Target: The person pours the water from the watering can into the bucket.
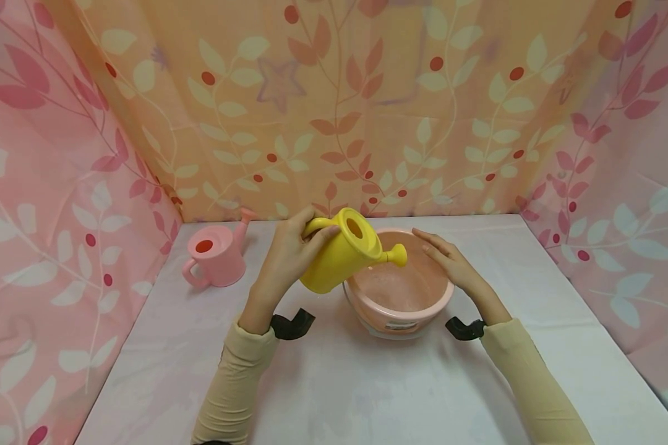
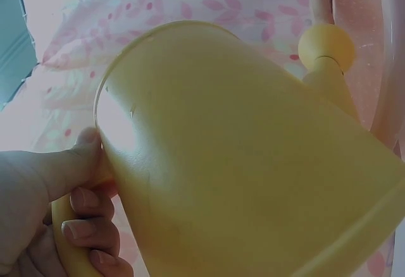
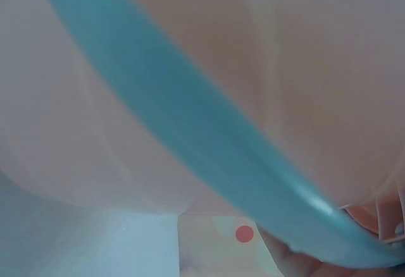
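Observation:
My left hand (image 1: 297,244) grips the handle of a yellow watering can (image 1: 328,262), fingers curled through it and thumb at the can. The can is tilted, its round spout head (image 1: 398,254) over the inside of a pink bowl (image 1: 401,316). In the left wrist view the can's body (image 2: 240,150) fills most of the picture. My right hand (image 1: 451,262) holds the bowl's right rim, thumb on the inside. A blue band (image 3: 190,125) crosses the bowl's outer wall in the right wrist view, with part of the fingers (image 3: 300,264) below it.
A pink watering can (image 1: 222,262) stands upright at the left on the white-covered table (image 1: 378,395), its spout pointing up and back. Patterned curtains (image 1: 334,111) enclose the table at the back and both sides. A black wrist mount (image 1: 294,324) sticks out from each sleeve.

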The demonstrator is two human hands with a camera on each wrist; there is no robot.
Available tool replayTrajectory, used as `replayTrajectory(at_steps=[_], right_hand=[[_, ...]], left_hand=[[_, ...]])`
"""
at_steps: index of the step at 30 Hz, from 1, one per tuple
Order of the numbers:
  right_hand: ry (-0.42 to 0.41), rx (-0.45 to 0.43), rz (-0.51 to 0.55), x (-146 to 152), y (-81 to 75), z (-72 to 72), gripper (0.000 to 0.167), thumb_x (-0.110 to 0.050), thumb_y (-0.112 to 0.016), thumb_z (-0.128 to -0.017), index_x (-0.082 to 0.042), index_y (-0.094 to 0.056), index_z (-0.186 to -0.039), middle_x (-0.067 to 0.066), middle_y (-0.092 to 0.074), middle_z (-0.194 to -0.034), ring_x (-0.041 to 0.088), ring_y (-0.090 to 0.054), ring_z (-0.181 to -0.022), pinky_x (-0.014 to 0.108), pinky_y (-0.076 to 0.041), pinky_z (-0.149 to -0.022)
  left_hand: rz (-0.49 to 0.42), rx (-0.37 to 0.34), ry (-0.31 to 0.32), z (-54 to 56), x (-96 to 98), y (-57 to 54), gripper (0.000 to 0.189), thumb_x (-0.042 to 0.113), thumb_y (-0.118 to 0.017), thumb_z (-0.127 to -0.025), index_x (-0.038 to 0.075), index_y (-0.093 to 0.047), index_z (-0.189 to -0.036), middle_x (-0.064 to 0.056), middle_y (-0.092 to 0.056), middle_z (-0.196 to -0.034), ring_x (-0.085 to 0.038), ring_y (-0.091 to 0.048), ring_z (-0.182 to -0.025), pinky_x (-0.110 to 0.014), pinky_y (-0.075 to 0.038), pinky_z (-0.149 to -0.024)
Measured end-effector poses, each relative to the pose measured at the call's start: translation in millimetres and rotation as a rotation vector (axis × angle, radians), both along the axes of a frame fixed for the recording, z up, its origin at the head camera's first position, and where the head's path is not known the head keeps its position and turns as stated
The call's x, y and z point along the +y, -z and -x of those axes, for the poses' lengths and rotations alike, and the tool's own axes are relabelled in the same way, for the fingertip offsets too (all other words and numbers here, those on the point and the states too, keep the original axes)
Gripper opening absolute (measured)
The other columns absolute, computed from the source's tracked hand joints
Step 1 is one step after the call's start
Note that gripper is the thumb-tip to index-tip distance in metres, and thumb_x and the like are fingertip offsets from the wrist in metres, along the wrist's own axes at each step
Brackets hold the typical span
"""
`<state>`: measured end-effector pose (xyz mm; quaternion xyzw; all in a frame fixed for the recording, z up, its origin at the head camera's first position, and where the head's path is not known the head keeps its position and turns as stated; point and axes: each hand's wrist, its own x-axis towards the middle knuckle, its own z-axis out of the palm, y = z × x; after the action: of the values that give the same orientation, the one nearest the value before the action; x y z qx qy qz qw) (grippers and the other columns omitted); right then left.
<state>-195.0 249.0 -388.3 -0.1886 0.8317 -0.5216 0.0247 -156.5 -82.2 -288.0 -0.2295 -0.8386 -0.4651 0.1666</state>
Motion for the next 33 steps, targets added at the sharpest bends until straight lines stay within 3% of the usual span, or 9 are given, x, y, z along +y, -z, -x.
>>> replayTrajectory(at_steps=[2, 10, 27, 33], right_hand=[[0.0, -0.003, 0.001, 0.1, 0.3, 0.6, 0.043, -0.015, -0.039, -0.1, -0.006, -0.035, -0.142, 0.015, -0.03, -0.148, 0.034, -0.022, -0.138, 0.057, -0.02, -0.108], [0.0, 0.001, -0.02, -14.1, -28.3, -18.2, 0.041, -0.005, -0.036, -0.099, 0.007, -0.033, -0.139, 0.025, -0.03, -0.145, 0.04, -0.021, -0.136, 0.058, -0.019, -0.107], [-0.007, 0.002, -0.024, -12.7, -25.8, -15.8, 0.041, -0.006, -0.035, -0.1, 0.007, -0.032, -0.139, 0.026, -0.029, -0.145, 0.042, -0.022, -0.135, 0.06, -0.02, -0.106], [0.0, -0.005, -0.003, -4.6, -10.5, -5.3, 0.042, -0.008, -0.038, -0.1, 0.0, -0.035, -0.14, 0.019, -0.031, -0.146, 0.037, -0.022, -0.137, 0.058, -0.019, -0.107]], left_hand=[[0.001, -0.001, 0.0, 0.1, -0.2, 0.1, 0.025, 0.031, -0.067, -0.084, 0.009, -0.056, -0.086, -0.002, -0.05, -0.069, -0.015, -0.046, -0.061, -0.026, -0.04, -0.056], [-0.005, 0.0, 0.003, 0.1, -0.1, 0.1, 0.024, 0.031, -0.067, -0.084, 0.009, -0.057, -0.087, -0.002, -0.052, -0.07, -0.014, -0.047, -0.062, -0.026, -0.041, -0.057], [0.01, 0.005, 0.014, 0.6, 1.7, -1.9, 0.025, 0.031, -0.067, -0.084, 0.009, -0.057, -0.088, -0.002, -0.051, -0.071, -0.014, -0.046, -0.063, -0.025, -0.04, -0.058], [0.017, 0.002, 0.016, 1.2, 2.4, -1.8, 0.025, 0.032, -0.066, -0.084, 0.009, -0.057, -0.089, -0.002, -0.053, -0.073, -0.014, -0.047, -0.064, -0.025, -0.042, -0.059]])
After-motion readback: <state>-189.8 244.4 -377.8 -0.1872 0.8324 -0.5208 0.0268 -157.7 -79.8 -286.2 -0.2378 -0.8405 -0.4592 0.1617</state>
